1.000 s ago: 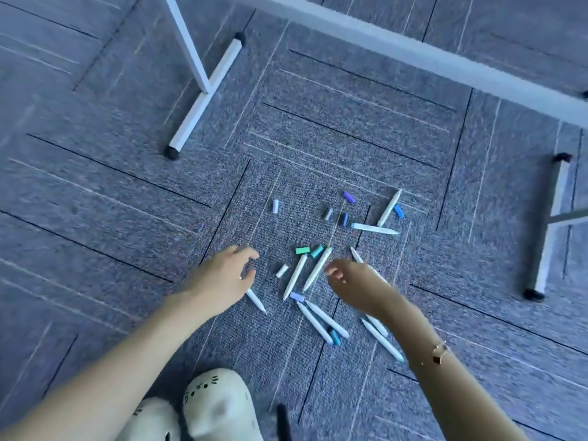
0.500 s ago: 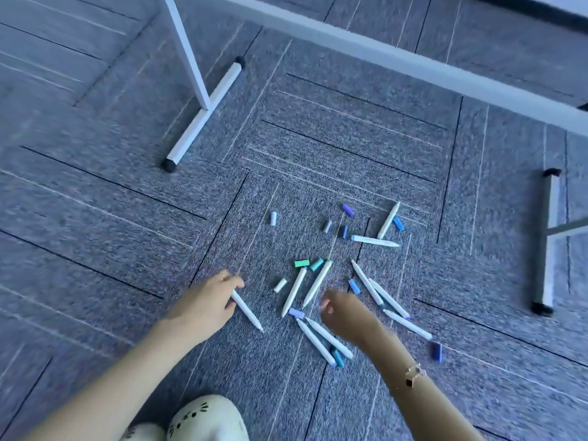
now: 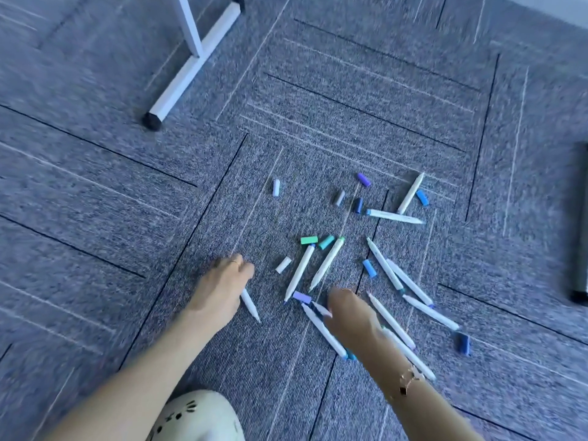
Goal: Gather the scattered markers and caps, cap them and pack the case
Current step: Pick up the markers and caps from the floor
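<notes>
Several white markers and loose coloured caps lie scattered on the grey carpet. My left hand is closed around a white marker whose tip pokes out toward me. My right hand reaches down over the pile, fingers on another white marker next to a lilac cap. Two markers lie side by side just beyond, near a green cap and a teal cap. A purple cap and a white cap lie farther out. No case is in view.
A white table leg with a floor bar stands at the far left. A dark bar lies at the right edge. A cream patterned shoe is at the bottom. A dark blue cap lies right of my forearm.
My left hand has drawn back toward me and closed on a white marker. My right hand has pulled nearer and lowered onto the near markers. The view has tilted down.
</notes>
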`<action>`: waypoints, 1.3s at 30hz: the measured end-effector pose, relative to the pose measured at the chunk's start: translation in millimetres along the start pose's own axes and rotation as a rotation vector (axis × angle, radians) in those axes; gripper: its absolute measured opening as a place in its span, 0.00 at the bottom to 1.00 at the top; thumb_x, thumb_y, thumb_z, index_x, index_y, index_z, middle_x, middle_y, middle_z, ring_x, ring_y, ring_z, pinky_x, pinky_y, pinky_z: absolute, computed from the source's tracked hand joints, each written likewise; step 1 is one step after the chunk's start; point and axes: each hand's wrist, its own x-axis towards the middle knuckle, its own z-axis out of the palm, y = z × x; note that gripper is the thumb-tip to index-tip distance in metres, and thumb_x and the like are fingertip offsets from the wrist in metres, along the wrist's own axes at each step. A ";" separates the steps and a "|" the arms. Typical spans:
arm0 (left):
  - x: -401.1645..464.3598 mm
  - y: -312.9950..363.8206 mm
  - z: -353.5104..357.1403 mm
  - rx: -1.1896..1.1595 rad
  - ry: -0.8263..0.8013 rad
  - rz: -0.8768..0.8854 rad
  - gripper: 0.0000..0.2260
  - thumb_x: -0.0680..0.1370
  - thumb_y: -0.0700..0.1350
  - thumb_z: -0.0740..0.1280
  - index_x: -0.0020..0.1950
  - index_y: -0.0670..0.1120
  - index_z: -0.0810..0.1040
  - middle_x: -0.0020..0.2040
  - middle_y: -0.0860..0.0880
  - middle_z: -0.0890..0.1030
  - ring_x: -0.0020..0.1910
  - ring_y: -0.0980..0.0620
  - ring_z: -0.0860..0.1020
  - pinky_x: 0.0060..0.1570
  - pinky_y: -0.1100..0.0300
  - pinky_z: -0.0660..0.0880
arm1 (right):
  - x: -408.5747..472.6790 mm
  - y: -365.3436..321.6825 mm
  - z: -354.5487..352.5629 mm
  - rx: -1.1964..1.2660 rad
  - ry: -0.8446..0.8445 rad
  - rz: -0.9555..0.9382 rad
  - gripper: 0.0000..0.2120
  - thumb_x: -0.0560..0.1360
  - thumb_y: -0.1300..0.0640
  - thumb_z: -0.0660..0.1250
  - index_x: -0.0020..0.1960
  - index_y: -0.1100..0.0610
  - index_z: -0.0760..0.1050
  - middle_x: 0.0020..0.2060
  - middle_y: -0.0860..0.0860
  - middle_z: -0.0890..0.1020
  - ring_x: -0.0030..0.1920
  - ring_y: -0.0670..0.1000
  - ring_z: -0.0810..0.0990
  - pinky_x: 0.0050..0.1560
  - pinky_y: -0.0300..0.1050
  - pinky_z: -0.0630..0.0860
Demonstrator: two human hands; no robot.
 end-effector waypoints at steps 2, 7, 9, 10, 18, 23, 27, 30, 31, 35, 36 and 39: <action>1.9 -2.0 4.0 0.086 0.004 0.035 0.12 0.77 0.40 0.65 0.59 0.48 0.71 0.58 0.51 0.72 0.55 0.53 0.70 0.57 0.61 0.72 | -0.8 0.2 5.6 0.020 0.031 0.015 0.03 0.77 0.64 0.61 0.50 0.58 0.70 0.38 0.48 0.73 0.32 0.44 0.72 0.27 0.34 0.68; 0.0 -5.0 6.4 0.228 -0.020 0.033 0.15 0.78 0.42 0.64 0.65 0.47 0.68 0.60 0.50 0.73 0.58 0.52 0.70 0.58 0.60 0.68 | -4.4 1.1 6.6 0.056 0.087 0.012 0.06 0.76 0.61 0.61 0.45 0.55 0.64 0.33 0.45 0.67 0.29 0.41 0.66 0.24 0.34 0.61; -1.9 -4.7 3.7 0.152 -0.020 -0.012 0.14 0.78 0.42 0.63 0.63 0.46 0.68 0.57 0.50 0.73 0.50 0.55 0.72 0.51 0.64 0.71 | -3.9 1.2 4.2 0.074 0.107 0.021 0.04 0.76 0.60 0.62 0.49 0.56 0.66 0.35 0.46 0.68 0.30 0.42 0.66 0.24 0.35 0.62; -2.5 -4.1 2.6 0.103 -0.013 -0.036 0.14 0.79 0.42 0.63 0.63 0.45 0.68 0.55 0.50 0.73 0.45 0.56 0.72 0.46 0.66 0.72 | -3.4 1.3 2.0 0.100 0.127 0.022 0.07 0.76 0.61 0.62 0.54 0.57 0.67 0.38 0.47 0.70 0.32 0.43 0.69 0.26 0.35 0.66; 11.8 28.3 -1.6 -0.247 0.021 -0.137 0.10 0.82 0.43 0.57 0.61 0.41 0.66 0.41 0.50 0.73 0.31 0.56 0.73 0.26 0.65 0.70 | -13.7 29.7 -27.9 0.181 0.282 -0.032 0.14 0.81 0.65 0.53 0.66 0.61 0.64 0.57 0.60 0.73 0.53 0.56 0.75 0.59 0.48 0.73; 33.3 59.7 3.0 -0.324 0.081 -0.157 0.10 0.82 0.42 0.57 0.61 0.40 0.67 0.43 0.49 0.70 0.31 0.58 0.66 0.26 0.66 0.62 | -22.1 68.3 -35.3 0.281 0.283 -0.139 0.12 0.82 0.60 0.54 0.64 0.60 0.64 0.45 0.55 0.77 0.30 0.43 0.69 0.27 0.31 0.70; 42.5 73.1 20.9 -0.370 0.106 -0.209 0.11 0.81 0.41 0.58 0.61 0.38 0.68 0.48 0.45 0.71 0.35 0.55 0.69 0.30 0.63 0.71 | -24.2 88.6 -32.1 0.261 0.212 -0.099 0.20 0.79 0.54 0.61 0.68 0.59 0.61 0.55 0.56 0.77 0.41 0.47 0.75 0.40 0.32 0.71; 46.5 84.1 29.8 -0.412 0.092 -0.193 0.12 0.79 0.43 0.62 0.60 0.37 0.69 0.49 0.42 0.72 0.34 0.53 0.70 0.30 0.64 0.71 | -26.9 100.3 -28.7 0.225 0.178 -0.062 0.24 0.77 0.53 0.65 0.69 0.61 0.62 0.57 0.55 0.75 0.49 0.50 0.76 0.47 0.33 0.73; 47.7 87.3 31.1 -0.401 0.092 -0.188 0.13 0.78 0.42 0.64 0.59 0.37 0.70 0.49 0.42 0.72 0.34 0.52 0.71 0.31 0.62 0.73 | -27.5 102.9 -27.3 0.227 0.177 -0.061 0.24 0.77 0.53 0.66 0.69 0.61 0.63 0.57 0.55 0.75 0.49 0.50 0.76 0.48 0.33 0.73; 50.2 93.7 33.0 -0.350 0.102 -0.231 0.12 0.76 0.39 0.67 0.56 0.35 0.71 0.47 0.41 0.73 0.33 0.51 0.70 0.31 0.59 0.71 | -26.8 110.4 -21.6 0.222 0.166 -0.029 0.24 0.77 0.55 0.66 0.69 0.61 0.63 0.57 0.56 0.75 0.50 0.51 0.77 0.52 0.35 0.75; 50.2 93.7 32.8 -0.357 0.101 -0.240 0.12 0.76 0.38 0.67 0.56 0.34 0.71 0.45 0.42 0.72 0.32 0.52 0.69 0.29 0.61 0.69 | -27.3 111.1 -21.1 0.213 0.160 -0.025 0.23 0.77 0.55 0.65 0.68 0.61 0.64 0.56 0.56 0.76 0.50 0.52 0.78 0.52 0.37 0.76; 47.1 90.7 31.8 -0.360 0.095 -0.224 0.11 0.75 0.38 0.68 0.54 0.35 0.71 0.42 0.45 0.70 0.29 0.54 0.68 0.25 0.63 0.66 | -27.2 111.3 -18.5 0.121 0.177 -0.034 0.17 0.78 0.54 0.63 0.63 0.61 0.68 0.55 0.55 0.77 0.49 0.52 0.78 0.47 0.39 0.78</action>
